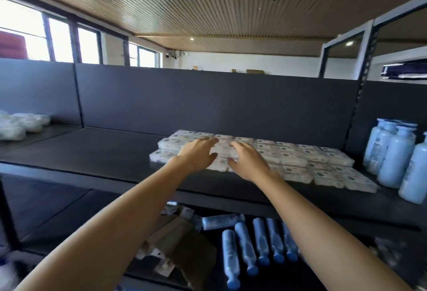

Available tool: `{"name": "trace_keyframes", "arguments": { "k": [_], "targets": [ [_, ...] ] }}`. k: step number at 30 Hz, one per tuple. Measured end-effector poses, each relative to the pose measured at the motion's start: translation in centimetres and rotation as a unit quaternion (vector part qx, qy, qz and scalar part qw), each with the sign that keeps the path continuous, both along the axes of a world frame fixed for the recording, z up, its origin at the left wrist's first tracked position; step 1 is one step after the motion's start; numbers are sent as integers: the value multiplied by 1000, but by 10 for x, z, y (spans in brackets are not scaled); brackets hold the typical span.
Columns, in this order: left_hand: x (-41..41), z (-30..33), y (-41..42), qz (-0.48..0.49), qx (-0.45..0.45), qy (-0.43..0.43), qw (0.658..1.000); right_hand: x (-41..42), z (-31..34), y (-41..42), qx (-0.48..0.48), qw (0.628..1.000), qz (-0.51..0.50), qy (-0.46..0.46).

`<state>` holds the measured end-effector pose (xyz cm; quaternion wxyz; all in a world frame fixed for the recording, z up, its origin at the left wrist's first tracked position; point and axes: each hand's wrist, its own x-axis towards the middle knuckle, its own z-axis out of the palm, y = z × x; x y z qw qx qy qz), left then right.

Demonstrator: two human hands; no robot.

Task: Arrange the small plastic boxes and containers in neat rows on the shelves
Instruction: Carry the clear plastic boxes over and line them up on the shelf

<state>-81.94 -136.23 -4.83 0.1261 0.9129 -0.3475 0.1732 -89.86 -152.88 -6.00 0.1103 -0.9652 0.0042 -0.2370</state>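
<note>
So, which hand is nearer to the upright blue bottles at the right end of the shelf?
The right hand. It rests on the small plastic boxes, nearer the upright blue bottles; the left hand lies farther left on them.

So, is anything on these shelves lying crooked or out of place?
On the lower shelf, one light blue bottle lies crosswise above the others, which lie in a row. Beside them a torn cardboard box lies messy.

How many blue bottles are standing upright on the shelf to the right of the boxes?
4 that I can make out, clustered at the shelf's right end: rear one, middle, one partly hidden between them, and nearest cut by the frame. More may be hidden.
</note>
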Motion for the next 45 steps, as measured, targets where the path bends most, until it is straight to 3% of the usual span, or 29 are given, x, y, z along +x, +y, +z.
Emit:
{"name": "trace_keyframes", "arguments": {
  "k": [18, 30, 45],
  "targets": [
    [-37, -42, 498, 280, 39, 10, 959, 76, -39, 477, 12, 956, 289, 40],
    [-6, -64, 679, 385, 17, -2, 923, 144, -56, 683, -19, 919, 388, 67],
    [176, -31, 910, 468, 58, -7, 882, 352, -39, 921, 22, 901, 432, 34]
  ]
}}
